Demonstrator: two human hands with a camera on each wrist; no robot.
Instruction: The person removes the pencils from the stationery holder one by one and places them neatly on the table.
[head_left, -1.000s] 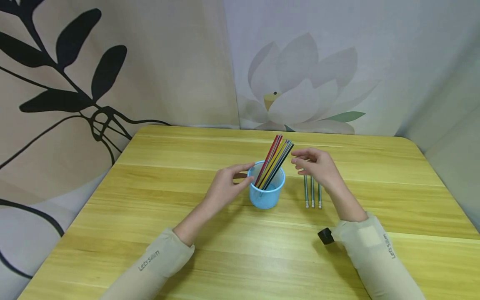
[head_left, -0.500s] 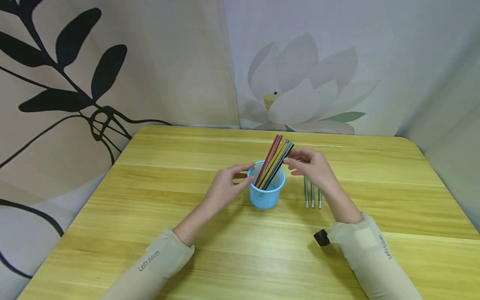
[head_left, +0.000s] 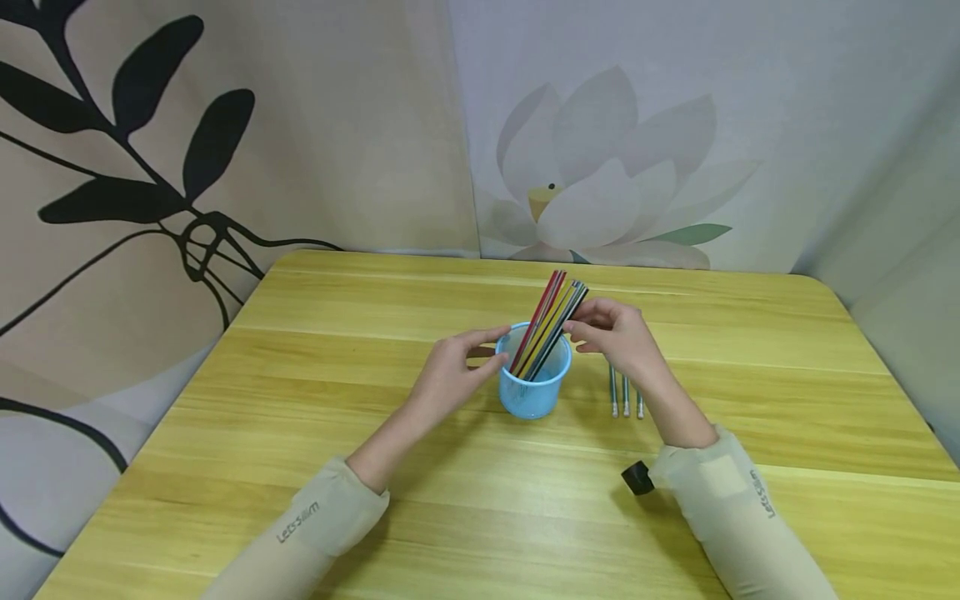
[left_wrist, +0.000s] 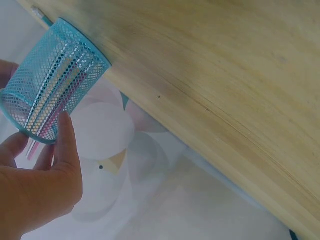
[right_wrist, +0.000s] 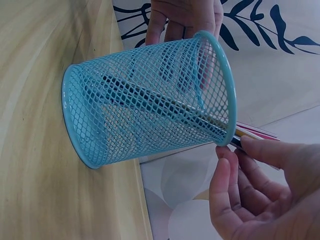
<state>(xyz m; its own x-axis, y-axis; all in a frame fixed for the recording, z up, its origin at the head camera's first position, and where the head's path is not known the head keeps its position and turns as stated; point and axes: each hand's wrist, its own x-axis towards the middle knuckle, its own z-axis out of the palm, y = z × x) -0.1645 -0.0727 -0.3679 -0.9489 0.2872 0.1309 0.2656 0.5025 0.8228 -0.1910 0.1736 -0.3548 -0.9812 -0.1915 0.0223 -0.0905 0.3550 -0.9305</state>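
On the yellow wooden table (head_left: pixel 480 508), the round light-blue mesh cup (head_left: pixel 529 402) stands upright, containing slim red, yellow and black pencils (head_left: pixel 550 322), leaning rightward. The left hand (head_left: pixel 453 367) grips the cup; the right hand (head_left: pixel 617 335) pinches the black ones.

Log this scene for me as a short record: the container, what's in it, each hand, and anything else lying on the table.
container: light-blue mesh cup, upright on the wooden table
contents: slim pencils in red, yellow and dark colours, leaning and sticking out above the rim; exact count unclear
left hand: holds the cup's left side at the rim
right hand: fingers and thumb pinch a dark pencil near the rim
loose items: three green pencils right of the cup, eraser ends toward the person, partly hidden
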